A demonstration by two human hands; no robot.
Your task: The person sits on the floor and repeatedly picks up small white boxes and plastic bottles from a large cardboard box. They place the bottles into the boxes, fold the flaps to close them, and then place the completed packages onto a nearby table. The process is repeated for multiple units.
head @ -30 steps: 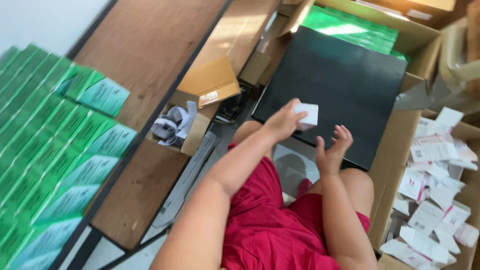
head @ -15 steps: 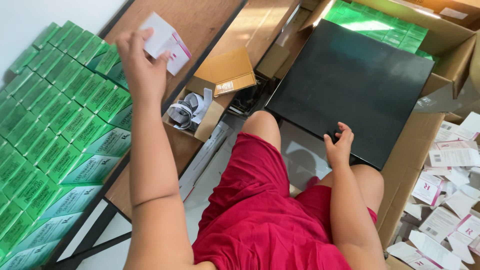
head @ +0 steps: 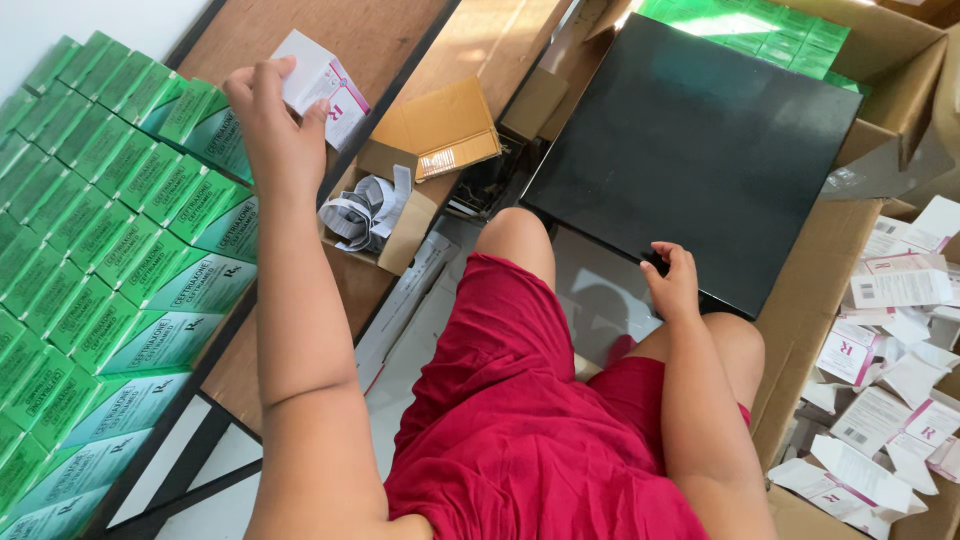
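My left hand point(head: 268, 125) is raised at the upper left and grips a small white carton with a pink mark point(head: 322, 88), held over the wooden shelf point(head: 400, 40) next to rows of green cartons point(head: 110, 230). My right hand point(head: 675, 285) rests with curled fingers on the near edge of a flat black board point(head: 700, 150) that lies across an open cardboard box. It holds nothing that I can see. My knees in red shorts are below the board.
A small open cardboard box point(head: 420, 150) with crumpled paper strips point(head: 360, 210) sits by the shelf edge. Several flattened white cartons with pink marks point(head: 890, 380) are piled at the right. More green cartons point(head: 750, 25) fill the big box point(head: 830, 250) behind the board.
My left hand carried the white carton from the black board up and left to the shelf by the green cartons. My right hand stayed at the board's edge.
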